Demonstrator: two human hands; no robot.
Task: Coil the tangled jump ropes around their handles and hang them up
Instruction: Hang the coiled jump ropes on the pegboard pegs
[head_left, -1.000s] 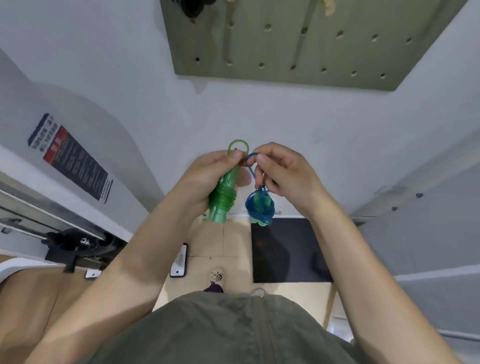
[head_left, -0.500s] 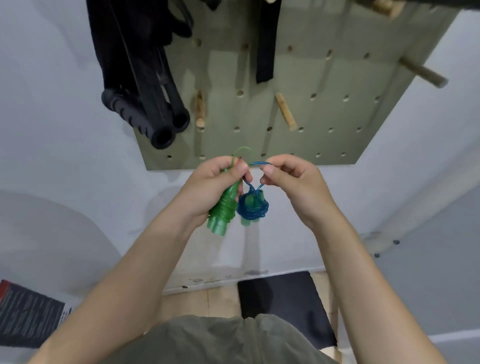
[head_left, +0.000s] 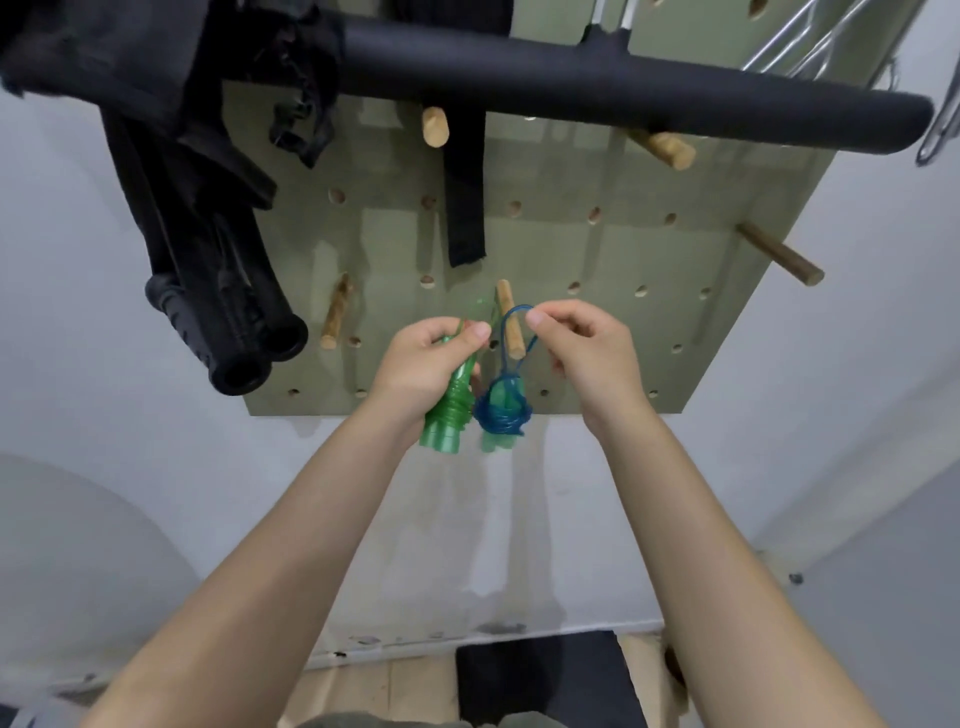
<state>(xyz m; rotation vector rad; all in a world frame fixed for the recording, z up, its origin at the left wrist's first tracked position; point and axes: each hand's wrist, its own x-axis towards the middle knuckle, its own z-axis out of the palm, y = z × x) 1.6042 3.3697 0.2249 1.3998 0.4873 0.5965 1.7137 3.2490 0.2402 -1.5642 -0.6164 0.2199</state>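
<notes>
The pegboard (head_left: 597, 312), only a lower edge at twelve o'clock a second ago, now fills the upper view, so the person has lifted both ropes up to hanging height. Black bars (head_left: 623, 98) and grips (head_left: 234, 332) already hang at ten to twelve o'clock. The left hand (head_left: 421, 369) grips the green rope (head_left: 449, 410), coiled on its handles, fingers clenched round it. The right hand (head_left: 587, 353) has drawn apart toward three o'clock, fingers pinching the loop of the blue rope (head_left: 501, 410), whose bundle dangles below. That loop now sits right at a bare peg (head_left: 509, 327), so hooking it looks next.
</notes>
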